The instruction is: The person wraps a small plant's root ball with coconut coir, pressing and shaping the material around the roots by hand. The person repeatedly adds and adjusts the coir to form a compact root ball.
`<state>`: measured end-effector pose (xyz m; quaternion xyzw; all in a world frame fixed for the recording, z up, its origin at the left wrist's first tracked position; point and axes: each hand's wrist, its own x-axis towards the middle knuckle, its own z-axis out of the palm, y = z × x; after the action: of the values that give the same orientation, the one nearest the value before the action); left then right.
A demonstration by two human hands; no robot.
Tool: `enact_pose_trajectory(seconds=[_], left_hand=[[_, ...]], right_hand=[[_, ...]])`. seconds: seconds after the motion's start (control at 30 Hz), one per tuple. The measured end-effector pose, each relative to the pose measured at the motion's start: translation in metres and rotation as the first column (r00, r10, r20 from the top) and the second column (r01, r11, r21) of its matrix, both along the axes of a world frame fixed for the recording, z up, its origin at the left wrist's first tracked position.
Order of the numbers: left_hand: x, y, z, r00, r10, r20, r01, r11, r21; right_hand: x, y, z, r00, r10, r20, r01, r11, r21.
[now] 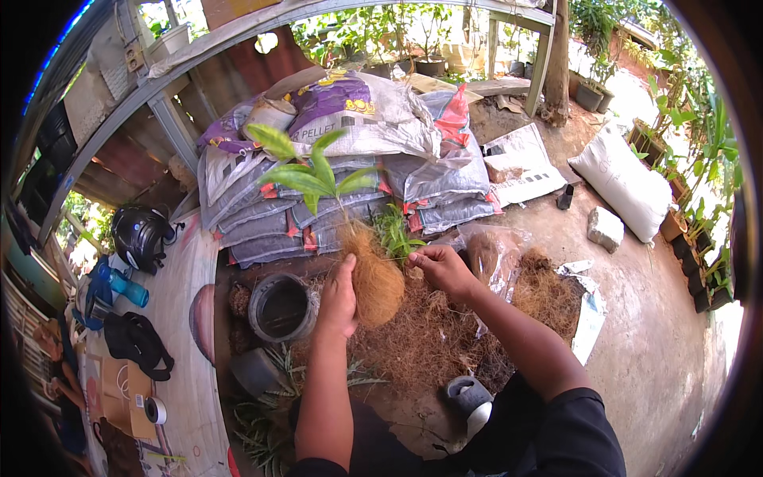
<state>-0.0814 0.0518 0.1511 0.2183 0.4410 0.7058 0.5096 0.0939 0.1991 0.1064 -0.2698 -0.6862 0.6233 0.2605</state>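
My left hand (pixel 341 298) holds a root ball wrapped in brown coconut fibre (pixel 377 280) from its left side. A leafy green seedling (pixel 322 173) rises from the top of the wrapped ball. To the right of the ball, my right hand (pixel 438 268) pinches a thin strand between thumb and fingers; the strand seems to run to the ball. A smaller green plant (pixel 393 229) stands just behind. Loose coconut fibre (pixel 417 346) is heaped on the ground below my hands. A black plastic pot (pixel 281 307) stands left of my left hand.
Stacked sacks (pixel 351 203) lie ahead. A clear plastic bag (pixel 493 256) and a fibre pile (pixel 545 292) are at right, near a white sack (pixel 623 179) and a block (pixel 605 229). At left, a table (pixel 197 334) bears a helmet (pixel 142 238). A person (pixel 62 381) is at far left.
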Motion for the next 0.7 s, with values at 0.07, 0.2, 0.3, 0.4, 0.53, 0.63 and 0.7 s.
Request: enact_pose_trajectory(seconds=[0.07, 0.2, 0.3, 0.4, 0.53, 0.63, 0.7], left_hand=[[0.010, -0.002, 0.009, 1.000, -0.017, 0.003, 0.017, 1.000, -0.015], [0.024, 0.000, 0.013, 0.990, -0.014, 0.139, 0.004, 0.997, 0.074], [0.030, 0.010, 0.002, 0.975, -0.019, 0.221, -0.019, 0.985, 0.169], [0.032, 0.019, -0.010, 0.988, 0.045, 0.150, -0.083, 0.963, 0.255], [0.020, 0.032, -0.030, 0.962, 0.234, -0.139, -0.184, 0.935, 0.303], [0.011, 0.030, -0.033, 0.864, 0.373, -0.338, -0.296, 0.920, 0.258], [0.008, 0.026, -0.027, 0.754, 0.430, -0.496, -0.368, 0.903, 0.223]], right_hand=[[0.001, 0.003, -0.001, 0.999, 0.021, -0.048, -0.020, 1.000, 0.021], [0.002, 0.002, 0.002, 1.000, 0.012, -0.028, -0.014, 0.997, -0.077], [-0.001, -0.001, -0.005, 1.000, 0.022, 0.006, -0.021, 0.990, -0.140], [-0.010, -0.034, 0.007, 0.993, -0.046, -0.107, 0.024, 0.979, -0.201], [-0.015, -0.043, -0.018, 0.986, 0.158, 0.047, -0.150, 0.978, -0.141], [-0.019, -0.061, -0.013, 0.978, 0.192, 0.082, -0.184, 0.978, -0.094], [-0.015, -0.074, 0.004, 0.981, 0.183, 0.062, -0.192, 0.966, 0.174]])
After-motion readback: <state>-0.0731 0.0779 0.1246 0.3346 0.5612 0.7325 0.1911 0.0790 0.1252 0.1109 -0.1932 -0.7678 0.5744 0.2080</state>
